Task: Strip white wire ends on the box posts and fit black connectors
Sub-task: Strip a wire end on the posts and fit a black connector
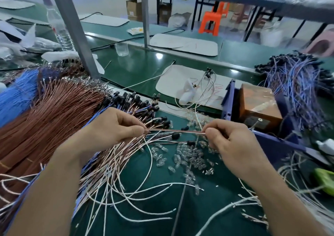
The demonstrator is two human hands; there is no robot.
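Nearest, from 5 to 7 o'clock, loose white wires [144, 213] curl over the green mat [162, 174]. Above them the left hand [112, 127] and right hand [233, 143] each pinch one end of a thin wire [175, 131] between thumb and curled fingers. It is stretched taut over the mat at the centre of the view. Its long axis runs close to 9-to-3 o'clock, with the right end a little lower. Pale and reddish strands lie side by side along it, and I cannot tell which end is stripped. Below the wire, toward 5 o'clock, lies a scatter of clear bits [189, 156]. At 1 o'clock of the left hand, black connectors [142, 105] sit at the tips of a brown bundle [54, 114] that fans off to 9 o'clock. At 2 o'clock of the right hand stands a brown box [258, 104], and beyond it, at 1 o'clock, a blue bundle [298, 84]. Farther off at 12 o'clock lie a white pad [169, 80], a clear jar [122, 49], then an orange stool [210, 21].
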